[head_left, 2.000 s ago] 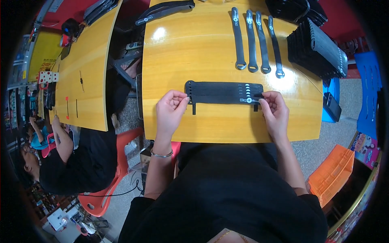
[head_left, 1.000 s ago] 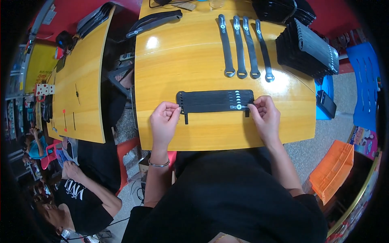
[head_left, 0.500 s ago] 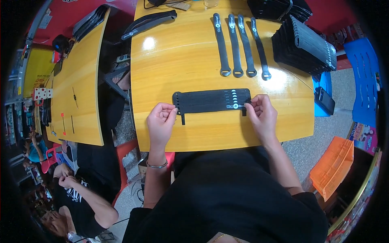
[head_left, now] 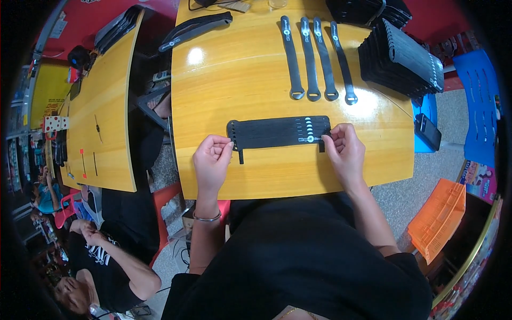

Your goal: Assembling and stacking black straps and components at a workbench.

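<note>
On a yellow table (head_left: 234,74), close to its near edge, a black panel (head_left: 269,133) of straps set side by side lies lengthwise across the wearer's front. Its left end has a column of small holes; near the right end runs a column of white half-round marks. Two short black tabs (head_left: 241,156) stick out below its lower edge, one near each end.

The left hand (head_left: 212,164) has thumb and forefinger pinched together at the lower left corner. The right hand (head_left: 346,159) pinches the right end likewise, its other fingers curled in.

Beyond the panel, four loose straps (head_left: 312,61) lie roughly parallel, slotted ends toward the wearer. To their right stands a thick black stack (head_left: 397,58), with a black bundle (head_left: 368,10) behind it. At far left lies a dark folded band (head_left: 194,32).

Right of the table, an orange basket (head_left: 437,221) is near the floor. Lower left, another person (head_left: 104,256) sits with hands together.
</note>
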Available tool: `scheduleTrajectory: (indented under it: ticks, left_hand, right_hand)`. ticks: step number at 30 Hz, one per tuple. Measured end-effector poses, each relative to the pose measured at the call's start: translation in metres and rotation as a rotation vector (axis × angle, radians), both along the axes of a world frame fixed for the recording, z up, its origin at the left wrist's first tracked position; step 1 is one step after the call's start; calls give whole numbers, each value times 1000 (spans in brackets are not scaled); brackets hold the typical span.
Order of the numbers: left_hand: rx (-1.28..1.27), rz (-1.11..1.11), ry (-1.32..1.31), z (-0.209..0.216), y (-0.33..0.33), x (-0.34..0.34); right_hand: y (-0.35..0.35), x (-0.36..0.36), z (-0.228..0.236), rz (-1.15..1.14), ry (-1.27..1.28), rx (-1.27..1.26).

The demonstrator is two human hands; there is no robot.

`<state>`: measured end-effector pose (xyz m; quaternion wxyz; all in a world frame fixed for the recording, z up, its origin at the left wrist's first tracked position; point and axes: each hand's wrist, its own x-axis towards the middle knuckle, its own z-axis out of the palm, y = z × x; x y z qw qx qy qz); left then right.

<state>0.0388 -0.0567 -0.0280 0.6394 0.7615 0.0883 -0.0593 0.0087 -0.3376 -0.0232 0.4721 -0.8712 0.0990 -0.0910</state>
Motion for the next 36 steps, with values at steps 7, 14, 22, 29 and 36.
scheduleTrajectory:
  ticks: [7,14,22,29,36]
  left_hand:
    - [8,2,-4,-2,0,0]
    - [26,6,-17,-3,0,0]
    - [57,4,-31,-1,0,-1]
    - [30,10,-64,2,-2,-3]
    - [687,-99,-540,24,-20,-20]
  right_hand:
    - [2,1,5,-6,14,-23]
    - [2,2,5,11,-29,-106]
    - [1,3,7,29,-31,-108]
    - [-4,0,3,7,5,88]
    - [-10,-15,12,267,-236,-267]
